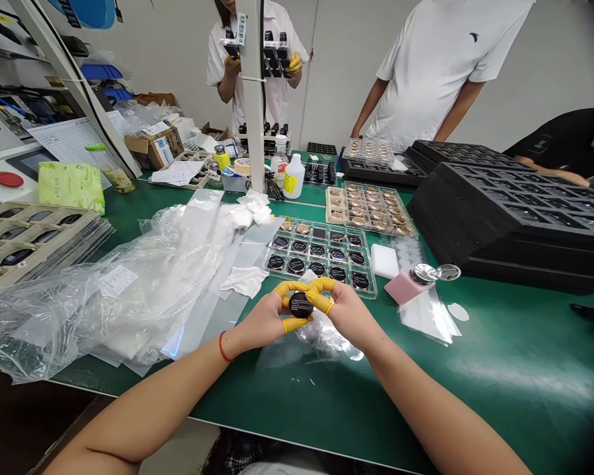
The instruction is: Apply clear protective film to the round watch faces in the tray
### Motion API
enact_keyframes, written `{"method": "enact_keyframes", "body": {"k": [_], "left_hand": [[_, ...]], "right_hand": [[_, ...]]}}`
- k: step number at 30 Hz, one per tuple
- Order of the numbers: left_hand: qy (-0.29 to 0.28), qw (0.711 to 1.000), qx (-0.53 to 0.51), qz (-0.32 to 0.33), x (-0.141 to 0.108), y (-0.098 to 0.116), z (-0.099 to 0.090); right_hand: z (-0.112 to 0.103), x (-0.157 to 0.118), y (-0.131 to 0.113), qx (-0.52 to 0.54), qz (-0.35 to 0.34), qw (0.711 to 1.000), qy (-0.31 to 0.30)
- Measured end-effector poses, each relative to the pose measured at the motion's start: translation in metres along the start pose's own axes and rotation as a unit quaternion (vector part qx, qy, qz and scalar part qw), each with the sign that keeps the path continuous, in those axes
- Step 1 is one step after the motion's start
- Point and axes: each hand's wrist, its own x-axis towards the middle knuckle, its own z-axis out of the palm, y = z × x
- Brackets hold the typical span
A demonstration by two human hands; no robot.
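Note:
Between my two hands is a round black disc with small pale print on its face, like a watch face. My left hand, in yellow finger cots, grips it by the rim from the left. My right hand, also with yellow finger cots, pinches its upper right edge. Just beyond lies a clear tray with rows of similar black discs, a few pockets holding copper-coloured parts. Crumpled clear film rests on the table under my hands.
Plastic bags cover the left side, beside stacked beige trays. To the right stand a pink dispenser bottle and tall black trays. A metal post rises at the back. Co-workers stand beyond the green table.

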Motion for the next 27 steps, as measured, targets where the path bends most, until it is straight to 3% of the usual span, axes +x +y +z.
{"method": "enact_keyframes", "body": {"k": [4, 7, 9, 12, 15, 20, 24, 27], "left_hand": [[0.000, 1.000, -0.003, -0.001, 0.001, -0.002, 0.000], [0.010, 1.000, 0.009, -0.007, 0.002, -0.001, -0.001], [0.016, 1.000, 0.021, -0.014, 0.002, 0.000, -0.002], [0.015, 0.999, 0.028, -0.029, 0.002, 0.000, -0.003], [0.013, 0.999, 0.029, -0.035, 0.003, -0.002, -0.004], [0.020, 0.999, 0.028, -0.027, 0.004, -0.006, -0.004], [0.021, 0.999, 0.030, -0.023, 0.005, -0.006, -0.005], [0.016, 0.999, 0.033, -0.012, 0.005, -0.005, -0.004]], "right_hand": [[-0.002, 0.002, -0.002, -0.036, -0.015, 0.999, 0.009], [-0.017, 0.006, 0.002, -0.156, -0.059, 0.984, 0.060], [-0.031, 0.006, 0.012, -0.277, -0.060, 0.957, 0.070], [-0.047, 0.003, 0.038, -0.438, 0.003, 0.899, 0.028], [-0.051, -0.001, 0.064, -0.496, 0.036, 0.868, 0.013], [-0.046, -0.003, 0.071, -0.483, 0.015, 0.874, 0.041], [-0.043, -0.007, 0.049, -0.458, 0.013, 0.884, 0.094], [-0.032, -0.014, 0.025, -0.359, -0.058, 0.917, 0.165]]}}
